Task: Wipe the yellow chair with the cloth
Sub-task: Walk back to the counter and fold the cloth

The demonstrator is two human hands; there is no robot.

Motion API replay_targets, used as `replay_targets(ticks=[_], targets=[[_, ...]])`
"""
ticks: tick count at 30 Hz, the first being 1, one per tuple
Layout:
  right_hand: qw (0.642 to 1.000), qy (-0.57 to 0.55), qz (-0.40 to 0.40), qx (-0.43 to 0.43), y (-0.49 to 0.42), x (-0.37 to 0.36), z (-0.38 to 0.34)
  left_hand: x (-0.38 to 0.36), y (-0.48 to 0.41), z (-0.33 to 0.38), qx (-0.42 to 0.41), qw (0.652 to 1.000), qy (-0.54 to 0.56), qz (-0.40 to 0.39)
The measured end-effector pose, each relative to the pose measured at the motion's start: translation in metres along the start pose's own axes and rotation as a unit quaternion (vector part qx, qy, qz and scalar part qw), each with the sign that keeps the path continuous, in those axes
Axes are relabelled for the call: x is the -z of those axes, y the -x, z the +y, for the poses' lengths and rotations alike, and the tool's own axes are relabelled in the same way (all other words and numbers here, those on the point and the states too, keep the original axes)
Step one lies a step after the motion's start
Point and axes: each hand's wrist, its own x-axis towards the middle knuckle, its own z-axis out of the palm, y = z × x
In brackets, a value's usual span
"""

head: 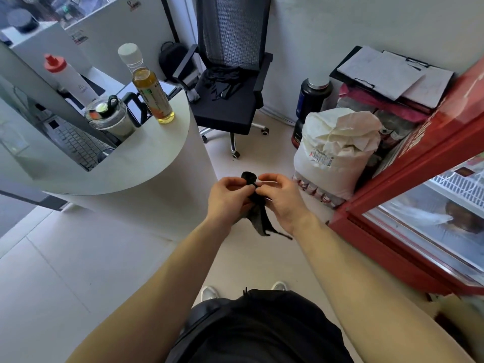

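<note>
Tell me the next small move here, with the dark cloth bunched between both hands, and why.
Probably pull the hands apart to open the cloth into a flat wiping pad. The left hand and right hand both pinch the cloth, which is bunched with a tail hanging below. No yellow chair is in view, only a black office chair, so wiping cannot start yet.

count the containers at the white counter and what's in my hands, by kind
amber-liquid bottle: 1
red-capped white bottle: 1
lidded tumbler: 1
black cloth: 1
total: 4
</note>
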Motion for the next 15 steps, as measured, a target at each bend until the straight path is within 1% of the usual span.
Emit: replay_targets(ticks=[1,3,5,6,7,8,9,10,11,12,13,14,15], targets=[[0.999,0.014,-0.032,0.015,0.001,0.000,0.000,0.003,0.002,0.002,-0.009,1.000,0.000,-0.004],[0.992,0.084,-0.086,0.043,0.002,0.002,0.000,0.012,0.009,0.008,-0.015,0.999,-0.024,-0.030],[0.980,0.154,-0.106,0.067,0.002,0.002,-0.004,0.024,0.013,0.014,-0.015,0.995,-0.057,-0.078],[0.976,0.167,-0.116,0.076,0.002,0.001,-0.008,0.032,0.014,0.018,-0.022,0.992,-0.071,-0.100],[0.973,0.169,-0.133,0.080,0.002,0.000,-0.014,0.041,0.014,0.021,-0.049,0.989,-0.097,-0.102],[0.970,0.167,-0.154,0.083,0.002,0.000,-0.021,0.051,0.012,0.024,-0.104,0.980,-0.149,-0.080],[0.967,0.162,-0.180,0.083,0.003,0.000,-0.029,0.063,0.008,0.026,-0.168,0.961,-0.215,-0.050],[0.963,0.152,-0.209,0.080,0.004,0.001,-0.038,0.073,0.005,0.029,-0.214,0.935,-0.280,-0.040],[0.958,0.139,-0.239,0.072,0.005,0.002,-0.046,0.082,0.001,0.029,-0.230,0.911,-0.336,-0.060],[0.954,0.125,-0.266,0.064,0.006,0.003,-0.055,0.088,-0.001,0.032,-0.212,0.894,-0.381,-0.099],[0.949,0.116,-0.288,0.060,0.007,0.003,-0.063,0.091,-0.002,0.034,-0.182,0.885,-0.406,-0.138],[0.945,0.108,-0.303,0.059,0.009,0.004,-0.071,0.094,-0.001,0.038,-0.165,0.886,-0.397,-0.171],[0.943,0.098,-0.311,0.061,0.010,0.004,-0.078,0.096,0.000,0.043,-0.163,0.903,-0.345,-0.196]])
